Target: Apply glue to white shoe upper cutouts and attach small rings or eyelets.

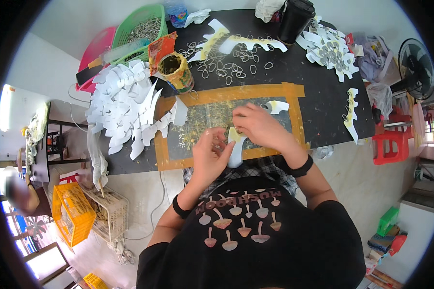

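Note:
My left hand (pixel 210 155) pinches a small white cut-out piece (pixel 235 155) between thumb and fingers at the front of the work mat. A yellow smear runs along the upper end of this piece. Right beside it, my right hand (pixel 261 126) has its fingertips pressed together over that smeared end; whatever they hold is hidden. Another white piece with yellow edging (pixel 278 106) lies just beyond my right hand, with a metal ring (pixel 264 107) at its end. The dark mat (pixel 178 144), framed by brown tape (pixel 163 155), is spotted with yellow.
White cut-outs (pixel 120 106) are heaped at left, near an open yellow-smeared can (pixel 181 77). Loose metal rings (pixel 226 67) lie at the back, before a black cup (pixel 295 21). Ringed pieces (pixel 330 50) pile at far right. A green basket (pixel 142 26) holds more rings. Another person (pixel 31 197) sits left.

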Demonstrator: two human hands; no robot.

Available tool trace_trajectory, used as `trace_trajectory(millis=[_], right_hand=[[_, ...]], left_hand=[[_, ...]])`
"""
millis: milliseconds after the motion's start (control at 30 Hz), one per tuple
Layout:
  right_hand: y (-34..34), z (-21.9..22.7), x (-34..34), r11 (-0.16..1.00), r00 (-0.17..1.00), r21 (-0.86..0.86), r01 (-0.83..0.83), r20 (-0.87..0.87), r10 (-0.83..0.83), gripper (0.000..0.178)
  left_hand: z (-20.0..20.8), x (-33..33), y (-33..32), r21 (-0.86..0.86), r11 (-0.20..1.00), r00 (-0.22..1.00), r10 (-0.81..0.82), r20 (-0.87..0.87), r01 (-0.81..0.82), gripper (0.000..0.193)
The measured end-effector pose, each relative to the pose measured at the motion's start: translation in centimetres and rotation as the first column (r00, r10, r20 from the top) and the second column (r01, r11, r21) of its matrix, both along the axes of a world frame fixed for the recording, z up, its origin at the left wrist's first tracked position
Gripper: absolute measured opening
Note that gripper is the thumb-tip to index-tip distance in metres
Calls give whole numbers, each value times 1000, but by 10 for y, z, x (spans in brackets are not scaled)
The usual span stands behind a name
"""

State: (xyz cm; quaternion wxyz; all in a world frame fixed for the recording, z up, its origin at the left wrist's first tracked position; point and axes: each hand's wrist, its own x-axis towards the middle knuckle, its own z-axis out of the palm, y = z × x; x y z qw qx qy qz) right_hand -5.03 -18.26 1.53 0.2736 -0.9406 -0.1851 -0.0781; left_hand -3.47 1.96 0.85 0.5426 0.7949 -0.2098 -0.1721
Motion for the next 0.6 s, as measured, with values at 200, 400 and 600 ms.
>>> trace_trajectory(millis=[200,400,600], right_hand=[[-1,-23,-1,992,997,105,73,-13,-72,7],[3,-31,-9,977,993,191,100,44,-110,8],[0,-35,-24,970,980,228,87,155,-125,8]], left_hand=[[-26,36,-18,78,984,837,-176,518,159,49],[-42,43,-22,144,979,881,-192,432,143,41],[-41,44,-22,187,962,826,-269,495,200,20]])
